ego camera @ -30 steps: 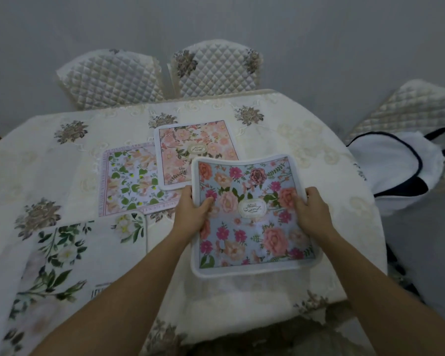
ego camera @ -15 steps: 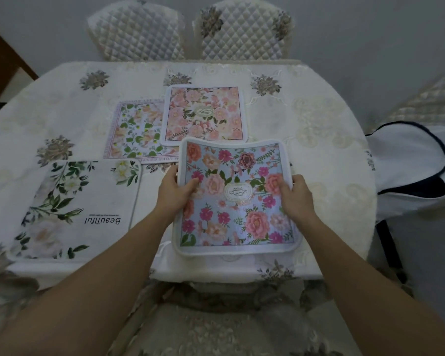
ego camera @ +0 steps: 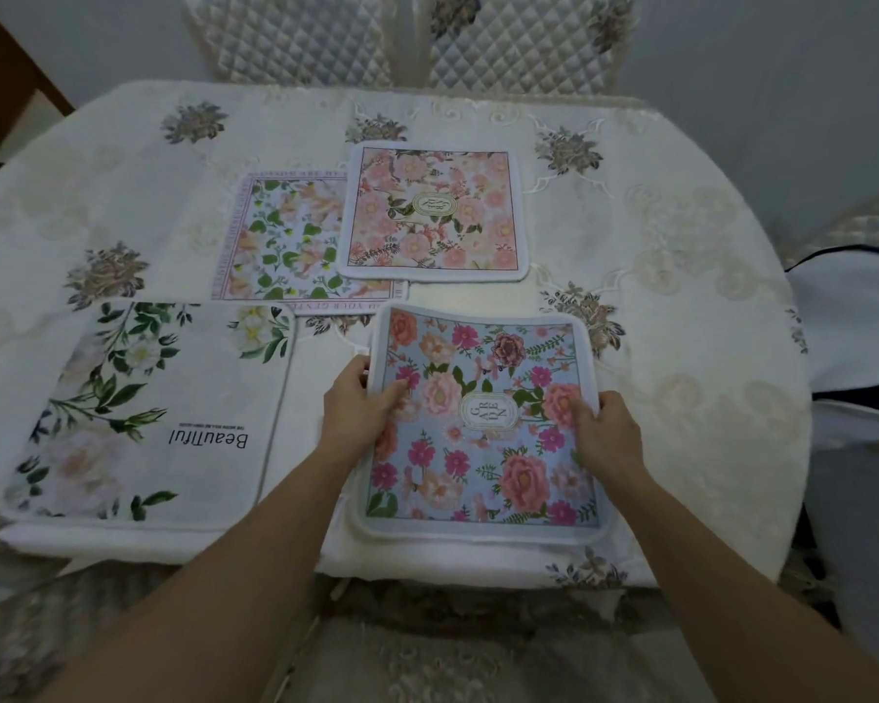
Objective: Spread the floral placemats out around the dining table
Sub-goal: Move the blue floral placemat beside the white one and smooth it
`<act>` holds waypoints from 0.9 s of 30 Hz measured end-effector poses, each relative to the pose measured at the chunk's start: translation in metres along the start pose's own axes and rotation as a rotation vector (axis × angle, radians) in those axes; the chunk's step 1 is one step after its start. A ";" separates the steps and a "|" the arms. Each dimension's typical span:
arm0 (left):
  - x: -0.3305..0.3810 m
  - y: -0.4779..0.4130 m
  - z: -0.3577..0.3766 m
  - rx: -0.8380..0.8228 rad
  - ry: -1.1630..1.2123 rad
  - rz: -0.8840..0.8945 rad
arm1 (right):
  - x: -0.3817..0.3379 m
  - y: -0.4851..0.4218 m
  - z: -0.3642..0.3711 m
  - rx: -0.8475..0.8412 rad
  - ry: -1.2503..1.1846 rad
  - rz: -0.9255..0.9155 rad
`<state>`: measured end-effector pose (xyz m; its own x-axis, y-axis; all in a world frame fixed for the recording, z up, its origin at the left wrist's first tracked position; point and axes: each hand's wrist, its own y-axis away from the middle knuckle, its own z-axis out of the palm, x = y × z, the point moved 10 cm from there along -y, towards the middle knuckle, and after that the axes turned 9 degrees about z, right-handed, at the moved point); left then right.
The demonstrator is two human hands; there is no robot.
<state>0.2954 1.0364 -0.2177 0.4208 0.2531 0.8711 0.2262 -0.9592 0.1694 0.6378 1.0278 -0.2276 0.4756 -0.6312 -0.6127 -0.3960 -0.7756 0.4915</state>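
Observation:
A blue floral placemat [ego camera: 483,449] sits at the near edge of the dining table [ego camera: 681,317], its far edge slightly curled. My left hand [ego camera: 356,408] grips its left edge, thumb on top. My right hand [ego camera: 607,433] grips its right edge. A white placemat with green leaves and the word "Beautiful" [ego camera: 158,418] lies flat at the near left. A pink floral placemat [ego camera: 435,210] lies past the blue one, overlapping the right side of a white-and-green floral placemat [ego camera: 285,246].
A cream embroidered tablecloth covers the table. Two quilted chair backs [ego camera: 295,38] [ego camera: 523,38] stand at the far side. A white cloth with dark trim [ego camera: 853,327] is draped over a chair at the right. A patterned seat [ego camera: 427,652] is below the near edge.
The blue placemat has come down toward the near table edge with both hands on it. The camera has tilted down and left, bringing the "Beautiful" placemat fully into view.

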 end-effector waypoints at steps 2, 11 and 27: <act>-0.002 0.003 0.000 -0.001 -0.023 -0.013 | 0.001 0.001 0.001 0.005 0.010 0.012; -0.004 0.007 -0.009 0.009 -0.155 -0.011 | 0.005 0.008 0.000 0.046 0.099 0.043; 0.037 0.029 0.006 0.037 -0.741 0.346 | -0.044 0.051 -0.001 0.362 0.565 -0.477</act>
<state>0.3224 1.0188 -0.1835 0.9406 -0.0269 0.3386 0.0002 -0.9968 -0.0799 0.5975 1.0159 -0.1750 0.9421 -0.2191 -0.2539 -0.2345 -0.9716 -0.0317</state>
